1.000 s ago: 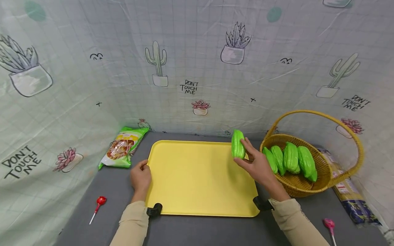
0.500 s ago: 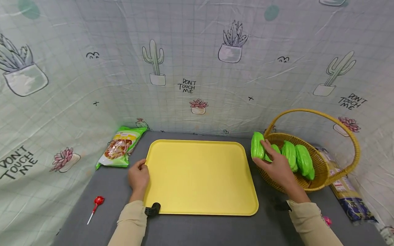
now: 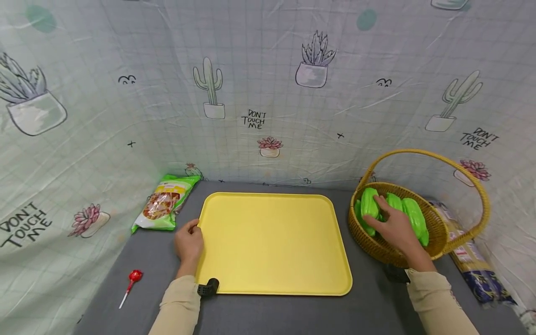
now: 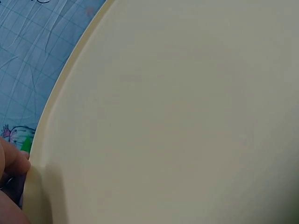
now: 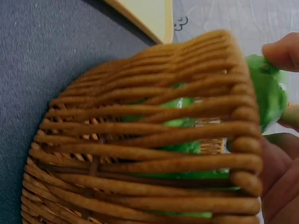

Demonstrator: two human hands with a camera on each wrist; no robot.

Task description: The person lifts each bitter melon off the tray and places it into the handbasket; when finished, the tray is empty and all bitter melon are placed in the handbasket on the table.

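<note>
Over the left part of a wicker basket [image 3: 378, 249], my right hand [image 3: 395, 228] holds a bright green, ridged fruit [image 3: 369, 204] shaped like a starfruit, between thumb and fingers. Several more such green fruits [image 3: 413, 216] lie in the basket, partly covered by this hand. In the right wrist view the woven wall [image 5: 140, 140] hides most of them, and the held fruit [image 5: 268, 93] shows beyond the rim. My left hand [image 3: 189, 242] grips the left rim of a yellow tray [image 3: 272, 242], its fingers [image 4: 16, 161] curled at the edge in the left wrist view.
A green snack bag [image 3: 166, 202] lies at the back left, with a red lollipop [image 3: 134, 277] nearer the front. A long packet [image 3: 477, 267] lies right of the basket, whose tall handle [image 3: 460, 165] arches above it. A printed curtain [image 3: 268, 93] hangs behind.
My right hand has carried the green fruit rightward from above the tray's right edge to the basket and lowered it there. My left hand has stayed at the tray's rim.
</note>
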